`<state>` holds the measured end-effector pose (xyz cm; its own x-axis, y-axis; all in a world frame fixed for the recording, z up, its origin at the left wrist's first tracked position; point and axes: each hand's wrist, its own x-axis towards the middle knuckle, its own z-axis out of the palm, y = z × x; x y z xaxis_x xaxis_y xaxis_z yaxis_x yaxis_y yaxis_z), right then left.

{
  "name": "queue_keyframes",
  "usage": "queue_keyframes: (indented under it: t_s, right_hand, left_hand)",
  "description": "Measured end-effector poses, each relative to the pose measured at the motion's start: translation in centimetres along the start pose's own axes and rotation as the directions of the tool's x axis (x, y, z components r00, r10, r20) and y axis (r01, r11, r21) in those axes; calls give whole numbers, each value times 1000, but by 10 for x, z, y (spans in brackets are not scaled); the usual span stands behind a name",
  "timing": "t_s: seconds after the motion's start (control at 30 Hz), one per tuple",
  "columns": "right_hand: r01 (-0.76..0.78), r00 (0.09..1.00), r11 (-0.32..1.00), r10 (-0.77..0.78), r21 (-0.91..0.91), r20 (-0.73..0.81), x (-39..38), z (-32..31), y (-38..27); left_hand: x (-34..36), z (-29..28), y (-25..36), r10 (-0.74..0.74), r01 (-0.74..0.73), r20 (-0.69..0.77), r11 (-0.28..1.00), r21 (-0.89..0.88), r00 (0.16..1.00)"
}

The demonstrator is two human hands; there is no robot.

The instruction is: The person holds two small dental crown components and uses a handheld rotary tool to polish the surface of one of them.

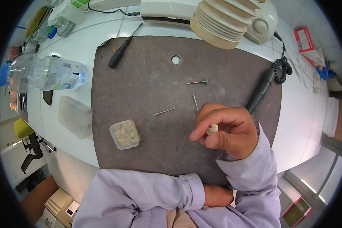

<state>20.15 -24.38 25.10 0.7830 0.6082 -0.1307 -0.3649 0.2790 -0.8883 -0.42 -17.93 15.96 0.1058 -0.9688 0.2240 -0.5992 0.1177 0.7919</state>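
Over a brown mat (148, 87) on a white counter (306, 121), a person's right hand (206, 138) is raised, its thumb and index fingers pinching a small ivory piece (214, 128) shaped like a tooth cap. The left forearm lies across the body; the left hand (221, 196) is partly hidden behind the right sleeve (250, 167), so whether its fingers are clenched cannot be told. At far left, a clear plastic bottle (45, 73) with a blue cap lies on its side, its see-through label (66, 85) bearing a barcode-like patch and a red and blue emblem. At upper right, a red carton (307, 43) carries a white printed panel, its print small and slanted. The mat is scuffed and scratched, with a round hole near its top edge. On it are a clear tub (127, 146) of ivory pieces, three slim metal bits (164, 111), a black-handled screwdriver (120, 53) reaching past the edge, and a black handpiece (261, 89) with a coiled cord. A cloudy plastic box (75, 117) stands just left of the mat. A cream ribbed hose (224, 22) hangs over the far edge, beside a white appliance (167, 9). Pale floor tiles (70, 167) show at lower left.
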Motion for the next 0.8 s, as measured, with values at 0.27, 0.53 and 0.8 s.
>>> queue_keyframes:
  t_s: [0.27,0.53,0.8]
  right_hand:
    - [59,998,996,-60,66,12,-2,-2,9]
    - [66,997,997,-68,43,24,-3,-3,8]
    - [68,994,994,-75,88,75,-2,-2,7]
  left_hand:
    - [3,-17,0,18,-17,151,1000,-10,988]
    - [0,-37,6,-50,46,59,997,66,997]
    - [2,-9,2,-82,112,127,961,-254,989]
